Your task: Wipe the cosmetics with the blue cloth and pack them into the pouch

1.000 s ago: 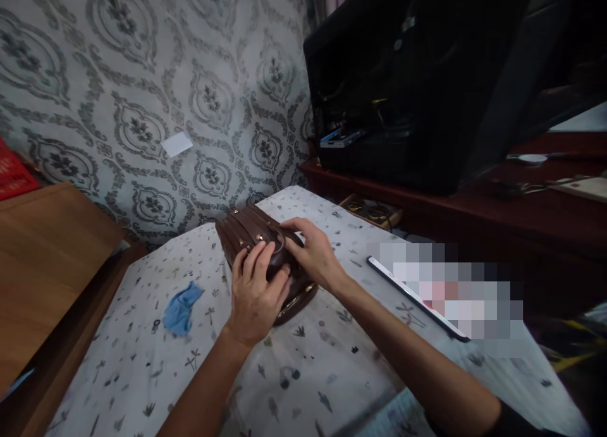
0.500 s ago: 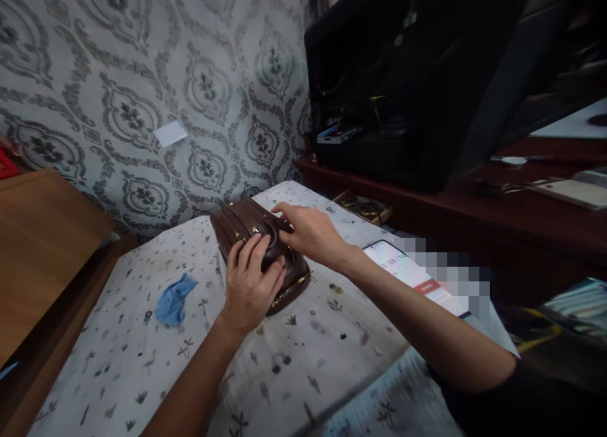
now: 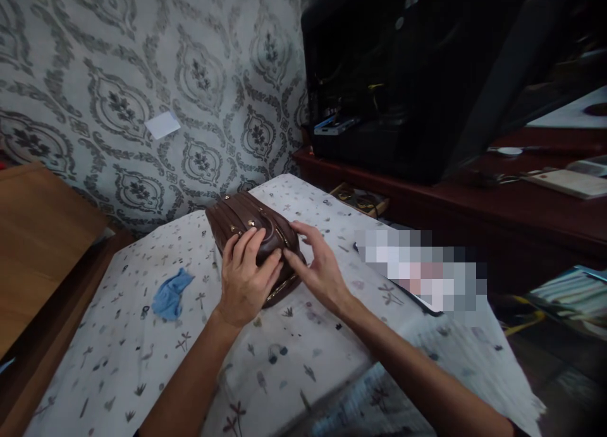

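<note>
A dark brown leather handbag with gold zips and studs lies on the patterned white cloth of the table. My left hand grips its near left part, fingers curled over the top beside the curved handle. At the bag's right side is my right hand, thumb and fingers apart, the fingertips at the edge near a gold zip. Whether they press on the leather is hard to tell. A crumpled blue cloth lies left of the bag.
Right of my right hand lies a phone, partly blurred out. A large black television stands on a dark red cabinet along the right. At the left edge leans a brown board. Patterned wallpaper covers the wall behind.
My right hand has shifted from over the bag's top to its right side, and its fingers have spread. The left hand stays on the bag. The view has shifted slightly.
</note>
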`<state>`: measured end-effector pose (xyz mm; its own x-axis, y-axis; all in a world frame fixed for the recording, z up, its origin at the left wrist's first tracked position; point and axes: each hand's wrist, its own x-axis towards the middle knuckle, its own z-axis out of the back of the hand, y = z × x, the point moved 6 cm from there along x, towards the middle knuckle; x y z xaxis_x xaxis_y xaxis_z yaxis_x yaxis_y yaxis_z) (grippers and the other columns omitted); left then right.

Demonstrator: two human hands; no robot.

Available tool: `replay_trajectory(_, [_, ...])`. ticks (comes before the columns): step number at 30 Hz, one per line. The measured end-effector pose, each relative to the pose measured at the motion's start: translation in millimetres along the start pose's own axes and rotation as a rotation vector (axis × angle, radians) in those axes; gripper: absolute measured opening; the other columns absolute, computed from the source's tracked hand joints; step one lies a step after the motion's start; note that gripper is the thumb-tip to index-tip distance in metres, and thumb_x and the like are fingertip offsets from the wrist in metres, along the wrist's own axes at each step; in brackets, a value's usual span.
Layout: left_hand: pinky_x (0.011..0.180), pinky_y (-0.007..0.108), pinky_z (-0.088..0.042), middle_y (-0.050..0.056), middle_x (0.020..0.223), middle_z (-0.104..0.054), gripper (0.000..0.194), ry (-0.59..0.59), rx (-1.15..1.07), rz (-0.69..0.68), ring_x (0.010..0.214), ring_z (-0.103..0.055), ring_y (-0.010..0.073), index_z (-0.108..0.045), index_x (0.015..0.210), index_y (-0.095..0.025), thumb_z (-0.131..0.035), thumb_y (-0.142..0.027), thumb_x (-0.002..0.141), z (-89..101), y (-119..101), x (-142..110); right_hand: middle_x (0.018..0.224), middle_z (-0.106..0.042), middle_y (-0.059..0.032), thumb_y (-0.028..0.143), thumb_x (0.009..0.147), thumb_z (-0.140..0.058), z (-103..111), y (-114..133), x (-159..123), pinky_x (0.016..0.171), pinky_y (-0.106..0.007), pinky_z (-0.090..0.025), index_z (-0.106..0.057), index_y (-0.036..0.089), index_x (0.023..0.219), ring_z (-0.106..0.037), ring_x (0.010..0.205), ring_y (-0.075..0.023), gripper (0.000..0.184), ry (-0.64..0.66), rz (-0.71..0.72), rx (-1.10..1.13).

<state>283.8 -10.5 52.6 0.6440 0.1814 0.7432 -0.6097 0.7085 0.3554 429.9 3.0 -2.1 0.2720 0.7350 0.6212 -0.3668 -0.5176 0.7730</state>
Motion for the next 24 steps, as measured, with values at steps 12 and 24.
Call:
replay_trajectory(12, [0.11,0.058,-0.042,0.016,0.139,-0.056,0.027,0.122,-0.102,0.055,0.138,-0.046,0.0347,-0.069,0.119,-0.024,-0.062,-0.022,0.093,2.9,9.9,-4.1,0.151,-0.048,-0.0113,0.045,0.095,-0.058,-12.9,-15.5,-19.1,0.109,-0.053,-0.046,-0.038,0.031,0.152,-0.046,0.138,-0.0306,0.062,0.07,-0.015,0.067])
replay_trajectory(24, [0.101,0.041,-0.048,0.007,0.111,-0.069,0.023,0.019,-0.282,0.213,0.112,-0.061,0.0229,-0.064,0.115,-0.023,-0.059,-0.017,0.094,17.7,38.8,17.1,0.161,-0.035,-0.0134,0.048,0.097,-0.055,-21.9,-14.4,-24.0,0.123,-0.055,-0.03,-0.021,0.028,0.16,-0.032,0.15,-0.0294,0.074,0.091,-0.01,0.036])
